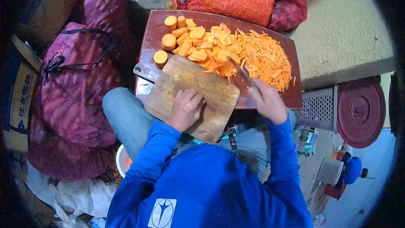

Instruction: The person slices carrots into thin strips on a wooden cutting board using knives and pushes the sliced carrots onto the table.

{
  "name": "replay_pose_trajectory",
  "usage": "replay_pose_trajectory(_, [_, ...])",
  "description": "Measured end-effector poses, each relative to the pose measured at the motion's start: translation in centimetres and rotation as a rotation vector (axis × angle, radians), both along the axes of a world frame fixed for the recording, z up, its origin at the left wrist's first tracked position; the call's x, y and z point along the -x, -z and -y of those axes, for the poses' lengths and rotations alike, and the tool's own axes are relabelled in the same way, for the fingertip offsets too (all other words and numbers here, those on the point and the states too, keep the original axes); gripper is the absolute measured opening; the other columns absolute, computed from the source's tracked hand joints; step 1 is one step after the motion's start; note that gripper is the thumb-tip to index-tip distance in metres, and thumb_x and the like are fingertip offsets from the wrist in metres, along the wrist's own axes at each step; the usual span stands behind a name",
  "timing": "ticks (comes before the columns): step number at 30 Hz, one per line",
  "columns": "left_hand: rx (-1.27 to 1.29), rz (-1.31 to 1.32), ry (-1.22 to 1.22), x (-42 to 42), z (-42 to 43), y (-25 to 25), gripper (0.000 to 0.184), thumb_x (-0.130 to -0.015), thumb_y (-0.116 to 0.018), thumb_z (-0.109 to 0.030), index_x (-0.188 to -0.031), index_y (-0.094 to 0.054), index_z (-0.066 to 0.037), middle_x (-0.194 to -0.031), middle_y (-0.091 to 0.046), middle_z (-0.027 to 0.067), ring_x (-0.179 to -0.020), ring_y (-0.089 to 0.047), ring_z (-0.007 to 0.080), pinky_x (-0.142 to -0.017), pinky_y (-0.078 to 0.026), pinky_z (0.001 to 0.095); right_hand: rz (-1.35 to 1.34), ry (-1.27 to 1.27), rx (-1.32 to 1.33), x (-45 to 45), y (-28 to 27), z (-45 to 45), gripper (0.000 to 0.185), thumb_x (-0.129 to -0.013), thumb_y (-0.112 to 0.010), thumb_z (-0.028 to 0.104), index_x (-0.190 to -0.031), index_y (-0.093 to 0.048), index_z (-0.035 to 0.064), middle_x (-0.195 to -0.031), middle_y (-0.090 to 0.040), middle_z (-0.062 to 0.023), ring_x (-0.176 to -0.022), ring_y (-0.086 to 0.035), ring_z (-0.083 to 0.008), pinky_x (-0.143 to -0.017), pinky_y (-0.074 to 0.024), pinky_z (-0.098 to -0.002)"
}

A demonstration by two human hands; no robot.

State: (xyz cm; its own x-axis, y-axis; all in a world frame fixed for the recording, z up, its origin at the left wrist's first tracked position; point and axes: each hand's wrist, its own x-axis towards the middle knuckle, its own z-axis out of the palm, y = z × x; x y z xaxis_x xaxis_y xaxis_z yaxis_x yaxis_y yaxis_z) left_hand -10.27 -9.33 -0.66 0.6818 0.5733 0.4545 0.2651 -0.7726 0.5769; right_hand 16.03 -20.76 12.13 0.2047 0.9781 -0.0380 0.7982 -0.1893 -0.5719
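Right hand (270, 102), center-right, fingers wrapped round knife (241, 73), likely light, stiff, grip behind the edge; left hand (185, 109), center, fingers curled on wooden cutting board (175, 76), can't tell if pinching; carrot chunks (198, 33), upper center, probably firm, slippery

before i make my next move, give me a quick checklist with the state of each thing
1. Knife held: ok, its handle is in the right hand.
2. Left hand away from the blade: ok, it rests on the wooden cutting board, apart from the knife.
3. Cutting board fully on the red-brown table: not ok, it juts past the edge over the lap.
4. Carrot slices separate from the carrot strips: not ok, the heaps meet.
5. Anything under the left palm: cannot tell, hidden.
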Motion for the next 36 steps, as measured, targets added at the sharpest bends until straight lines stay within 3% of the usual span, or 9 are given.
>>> replay_pose_trajectory(4, [0.048,0.043,-0.083,-0.7,0.4,-1.1,0.027,-0.082,-0.082,-0.009,-0.106,-0.070,-0.004,-0.097,-0.062,0.0136,-0.092,-0.061,0.0359,-0.079,-0.047,0.0466,-0.110,-0.036,-0.089,4.3,1.1,4.7,0.040,-0.101,-0.063,0.018,-0.136,-0.059,-0.0011,-0.117,-0.070,-0.0303,-0.110,-0.068,-0.0482,-0.092,-0.0556,-0.0496])
replay_pose_trajectory(6, [0.061,0.045,-0.107,-1.1,0.5,-0.9,0.028,-0.082,-0.082,-0.010,-0.107,-0.070,-0.004,-0.099,-0.061,0.0140,-0.093,-0.061,0.0363,-0.080,-0.047,0.0467,-0.271,0.039,0.093,6.4,1.1,6.0,0.042,-0.102,-0.060,0.017,-0.141,-0.057,0.0006,-0.120,-0.069,-0.0297,-0.113,-0.067,-0.0476,-0.094,-0.0551,-0.0484])
replay_pose_trajectory(11, [0.049,0.009,-0.150,-1.2,0.5,-0.6,0.029,-0.082,-0.081,-0.009,-0.109,-0.070,-0.004,-0.103,-0.060,0.0147,-0.097,-0.059,0.0358,-0.083,-0.045,0.0468,-0.332,0.019,0.130,8.9,3.1,8.5,0.030,-0.103,-0.059,0.017,-0.130,-0.058,0.0040,-0.111,-0.070,-0.0275,-0.097,-0.068,-0.0513,-0.079,-0.0557,-0.0547])
replay_pose_trajectory(13, [-0.046,-0.110,-0.066,-0.8,0.3,-0.1,0.030,-0.080,-0.080,-0.006,-0.109,-0.071,-0.005,-0.099,-0.059,0.0127,-0.096,-0.057,0.0342,-0.083,-0.043,0.0467,-0.374,0.019,0.136,9.3,2.9,8.9,0.030,-0.103,-0.058,0.017,-0.130,-0.058,0.0040,-0.111,-0.070,-0.0278,-0.098,-0.068,-0.0512,-0.080,-0.0554,-0.0546])
replay_pose_trajectory(21, [0.015,-0.048,-0.070,-1.2,0.0,0.3,0.030,-0.077,-0.077,-0.003,-0.106,-0.074,-0.008,-0.095,-0.057,0.0100,-0.094,-0.055,0.0334,-0.080,-0.040,0.0465,-0.383,0.125,0.070,7.6,1.3,8.2,0.034,-0.102,-0.056,0.013,-0.134,-0.058,0.0020,-0.106,-0.069,-0.0282,-0.101,-0.067,-0.0512,-0.083,-0.0543,-0.0473])
replay_pose_trajectory(25, [0.016,-0.040,-0.070,-1.2,0.0,0.4,0.033,-0.075,-0.075,-0.001,-0.107,-0.074,-0.009,-0.095,-0.057,0.0109,-0.094,-0.055,0.0337,-0.080,-0.040,0.0465,-0.450,0.123,-0.007,6.4,3.5,6.1,0.032,-0.102,-0.059,0.016,-0.130,-0.059,0.0010,-0.098,-0.068,-0.0288,-0.094,-0.067,-0.0503,-0.078,-0.0536,-0.0480])
replay_pose_trajectory(32, [-0.028,-0.073,-0.067,-0.6,-0.2,1.1,0.023,-0.081,-0.077,-0.009,-0.103,-0.073,-0.008,-0.094,-0.056,0.0120,-0.092,-0.054,0.0344,-0.080,-0.040,0.0475,-0.418,0.065,0.071,6.9,3.5,6.5,0.030,-0.101,-0.059,0.014,-0.129,-0.059,0.0028,-0.100,-0.068,-0.0290,-0.093,-0.068,-0.0507,-0.077,-0.0535,-0.0526])
replay_pose_trajectory(34, [-0.015,-0.115,-0.029,-0.4,-0.3,0.5,0.024,-0.079,-0.078,-0.011,-0.103,-0.073,-0.008,-0.099,-0.057,0.0127,-0.096,-0.054,0.0347,-0.080,-0.041,0.0476,-0.381,0.076,0.147,7.4,2.7,7.3,0.035,-0.100,-0.061,0.010,-0.134,-0.059,0.0000,-0.093,-0.068,-0.0231,-0.083,-0.071,-0.0385,-0.076,-0.0539,-0.0409])
replay_pose_trajectory(36, [0.001,-0.097,-0.001,-0.4,-0.3,0.2,0.024,-0.079,-0.078,-0.011,-0.103,-0.073,-0.008,-0.101,-0.057,0.0132,-0.098,-0.055,0.0349,-0.081,-0.041,0.0477,-0.380,0.040,0.183,7.2,2.6,8.3,0.035,-0.101,-0.060,0.010,-0.134,-0.058,0.0004,-0.096,-0.068,-0.0232,-0.086,-0.071,-0.0378,-0.077,-0.0537,-0.0410])
